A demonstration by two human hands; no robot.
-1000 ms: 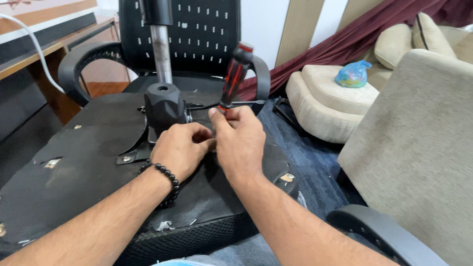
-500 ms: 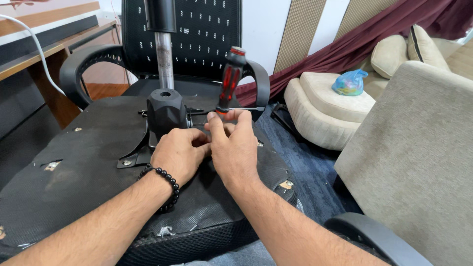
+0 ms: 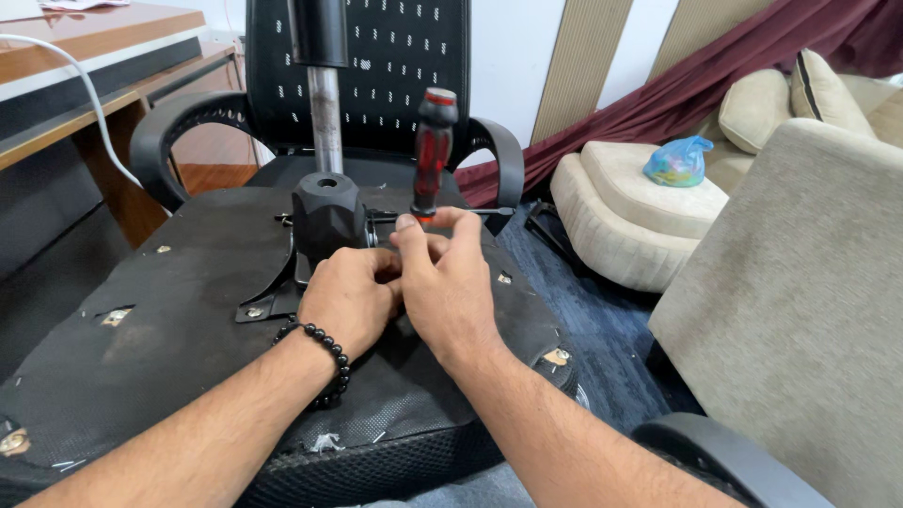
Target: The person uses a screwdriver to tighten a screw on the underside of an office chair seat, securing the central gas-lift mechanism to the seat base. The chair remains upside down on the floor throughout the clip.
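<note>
At the centre of the frame, the right hand pinches the lower handle of an upright red-and-black screwdriver above the upturned chair base. The left hand, fingers curled, presses against it beside the black mechanism housing.

Beige sofa, maroon curtain

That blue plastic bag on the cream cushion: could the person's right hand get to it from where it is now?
Probably not without leaning: the blue bag lies well beyond the right hand, which holds the red screwdriver. Nothing blocks the way.
</note>
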